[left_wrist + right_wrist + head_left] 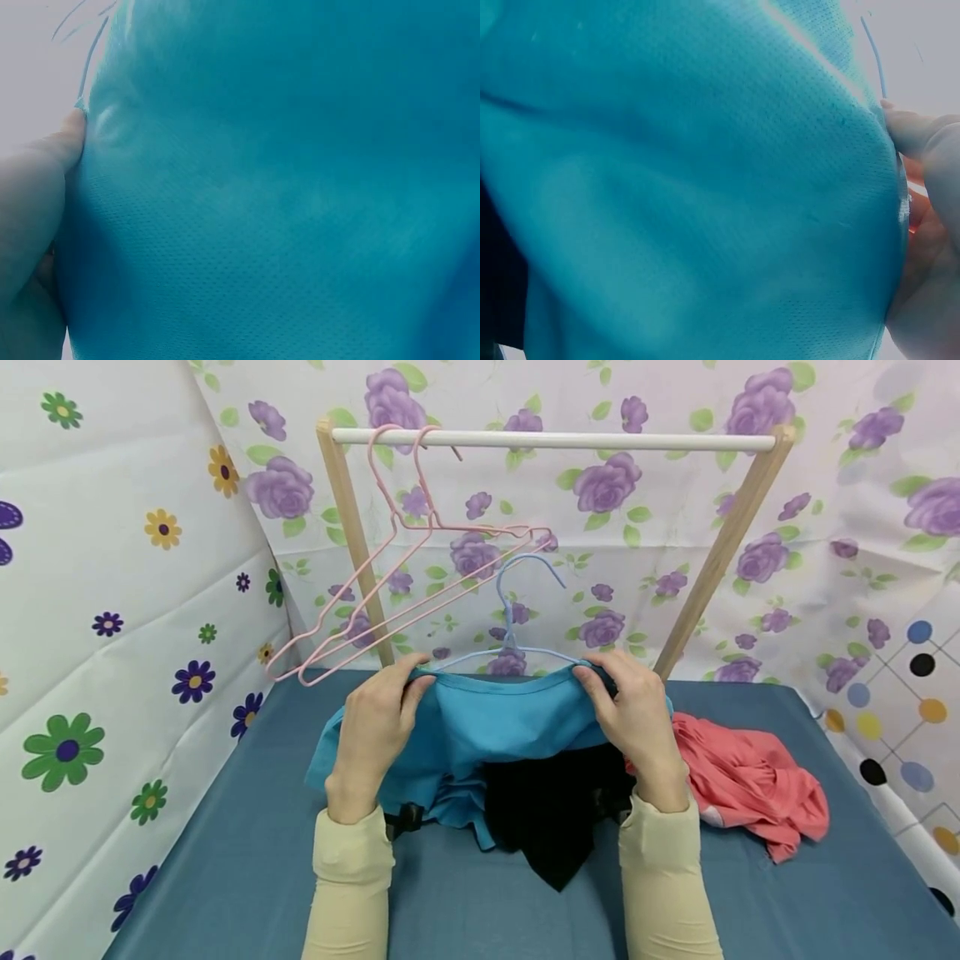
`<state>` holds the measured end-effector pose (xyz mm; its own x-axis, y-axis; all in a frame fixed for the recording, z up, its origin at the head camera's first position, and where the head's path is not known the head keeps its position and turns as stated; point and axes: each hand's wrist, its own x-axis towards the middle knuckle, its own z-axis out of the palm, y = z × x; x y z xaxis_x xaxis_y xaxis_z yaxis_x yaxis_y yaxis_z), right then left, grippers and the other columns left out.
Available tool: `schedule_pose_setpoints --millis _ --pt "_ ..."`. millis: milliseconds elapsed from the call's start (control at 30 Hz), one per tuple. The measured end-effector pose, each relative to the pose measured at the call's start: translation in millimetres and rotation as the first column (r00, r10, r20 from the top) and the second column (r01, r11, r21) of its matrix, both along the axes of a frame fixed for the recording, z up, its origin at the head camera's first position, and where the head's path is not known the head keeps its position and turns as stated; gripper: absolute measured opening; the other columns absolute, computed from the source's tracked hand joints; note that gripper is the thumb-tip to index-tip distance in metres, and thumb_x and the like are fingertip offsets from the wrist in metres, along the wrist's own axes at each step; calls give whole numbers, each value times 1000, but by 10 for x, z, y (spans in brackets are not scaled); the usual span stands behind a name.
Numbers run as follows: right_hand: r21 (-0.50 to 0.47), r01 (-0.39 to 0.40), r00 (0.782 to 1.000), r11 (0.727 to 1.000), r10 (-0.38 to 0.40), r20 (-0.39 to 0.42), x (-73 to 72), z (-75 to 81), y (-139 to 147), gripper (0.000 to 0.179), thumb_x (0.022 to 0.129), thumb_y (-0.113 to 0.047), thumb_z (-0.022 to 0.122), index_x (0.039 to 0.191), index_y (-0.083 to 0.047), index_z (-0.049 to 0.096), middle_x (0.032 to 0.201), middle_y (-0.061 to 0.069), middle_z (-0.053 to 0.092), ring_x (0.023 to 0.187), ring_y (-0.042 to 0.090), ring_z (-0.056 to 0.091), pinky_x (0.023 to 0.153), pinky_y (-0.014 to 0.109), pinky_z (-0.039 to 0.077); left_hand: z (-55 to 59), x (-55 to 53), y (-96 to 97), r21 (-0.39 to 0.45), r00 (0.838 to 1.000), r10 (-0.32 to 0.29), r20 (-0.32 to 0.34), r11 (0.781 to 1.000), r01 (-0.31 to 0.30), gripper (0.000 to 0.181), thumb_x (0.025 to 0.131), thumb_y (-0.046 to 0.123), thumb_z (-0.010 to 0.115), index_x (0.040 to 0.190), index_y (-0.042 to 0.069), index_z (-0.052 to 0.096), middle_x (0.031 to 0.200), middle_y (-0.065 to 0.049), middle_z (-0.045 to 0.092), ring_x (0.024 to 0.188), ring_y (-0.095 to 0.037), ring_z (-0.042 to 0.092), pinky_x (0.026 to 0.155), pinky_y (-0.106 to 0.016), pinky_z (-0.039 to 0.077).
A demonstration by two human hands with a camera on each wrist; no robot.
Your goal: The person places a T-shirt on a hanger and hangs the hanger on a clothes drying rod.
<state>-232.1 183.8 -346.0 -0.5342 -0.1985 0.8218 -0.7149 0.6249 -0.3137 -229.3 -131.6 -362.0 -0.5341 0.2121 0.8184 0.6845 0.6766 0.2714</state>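
Note:
A turquoise shirt [510,714] hangs from both hands, its neckline toward the rack. Out of the neckline rises a light blue hanger [510,610]; its lower part is hidden inside the cloth. My left hand [378,722] pinches the shirt and hanger shoulder at the left of the neckline, thumb on the near side. On the right side my right hand [633,714] pinches the same edge in the same way. Turquoise fabric [262,187] fills most of the left wrist view, and the shirt's mesh cloth [705,187] fills most of the right wrist view.
Behind stands a rack with a white rail [555,441] and wooden posts. Two pink hangers [420,527] hang at its left end. A black garment [555,814] lies below the shirt, and a coral garment [750,777] to the right on the blue-covered table [225,860].

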Motion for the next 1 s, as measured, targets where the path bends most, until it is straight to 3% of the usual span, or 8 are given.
schedule_pose_setpoints --millis 67,200,233,267,567,767,1000 --pt "-11 18 1000 1000 -18 -3 -9 3 31 18 87 -4 72 104 1 70 92 15 66 87 30 64 80 44 49 2 -6 -29 15 1000 13 -7 1000 -13 31 99 22 59 125 6 62 103 -13 67 83 -25 63 71 -34 49" --pt "-25 40 999 999 -40 3 -21 -3 85 18 87 -5 73 104 1 71 90 14 66 85 29 64 77 46 49 20 -2 -64 32 999 42 -11 999 -41 31 96 21 63 123 5 64 90 -12 65 72 -25 60 64 -35 46" --pt "-28 42 999 999 -42 7 -23 -5 96 18 87 -5 73 104 1 71 90 14 66 85 29 64 77 46 48 107 71 -52 19 998 62 -3 998 -62 31 95 19 65 121 3 64 86 -12 64 70 -25 58 62 -35 45" --pt "-31 45 999 999 -45 11 -24 -7 105 18 87 -5 74 104 1 71 90 14 66 85 29 63 77 46 48 109 71 -58 20 998 69 0 997 -69 31 94 18 66 120 2 64 85 -13 64 69 -25 58 62 -35 45" --pt "-63 69 998 996 -69 3 -40 -17 177 13 87 -7 74 99 -2 73 88 12 68 82 28 65 75 46 48 82 59 -125 76 989 149 2 986 -149 28 87 21 73 107 2 70 96 -16 69 83 -31 64 70 -42 51" --pt "-90 24 999 996 -28 -45 -71 -44 223 14 83 -4 77 96 -4 74 83 11 68 73 26 64 70 41 47 80 39 -135 106 984 178 14 978 -178 29 85 24 74 100 -1 69 88 -17 66 72 -29 57 62 -39 46" --pt "-154 -44 996 987 32 -80 -113 -90 279 16 77 2 79 92 -3 75 83 12 69 72 26 64 75 29 46 69 17 -158 127 988 157 -12 980 -154 22 85 23 74 84 2 69 74 -13 61 68 -27 49 62 -38 41"
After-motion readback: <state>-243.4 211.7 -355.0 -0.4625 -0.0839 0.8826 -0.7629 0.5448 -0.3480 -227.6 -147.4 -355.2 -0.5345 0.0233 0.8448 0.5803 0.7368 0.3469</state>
